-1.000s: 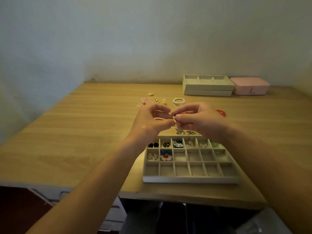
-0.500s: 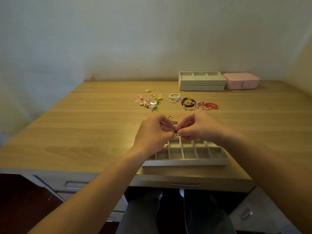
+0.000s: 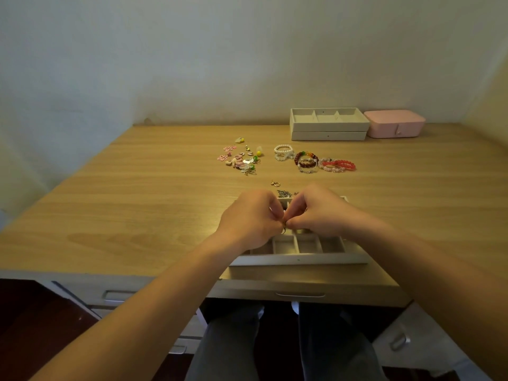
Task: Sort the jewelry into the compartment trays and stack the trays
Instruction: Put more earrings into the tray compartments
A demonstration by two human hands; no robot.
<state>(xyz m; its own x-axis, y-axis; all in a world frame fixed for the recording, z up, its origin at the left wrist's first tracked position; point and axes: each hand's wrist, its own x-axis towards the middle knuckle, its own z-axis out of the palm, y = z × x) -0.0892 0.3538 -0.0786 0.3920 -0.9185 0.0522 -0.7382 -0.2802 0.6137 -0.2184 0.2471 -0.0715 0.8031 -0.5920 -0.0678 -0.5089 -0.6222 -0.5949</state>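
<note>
A small ring [image 3: 284, 230] is hanging between both hands: the left hand [image 3: 247, 218] and right hand [image 3: 319, 213] are each pinching it with curled fingers, just above the tray [image 3: 299, 259] lying under them on the desk [image 3: 137, 202]. Beyond the hands, earrings [image 3: 242, 160] and bracelets [image 3: 316, 160] are lying loose. Farther beyond the right hand, stacked trays [image 3: 328, 125] and a pink box [image 3: 394, 123] are sitting.
</note>
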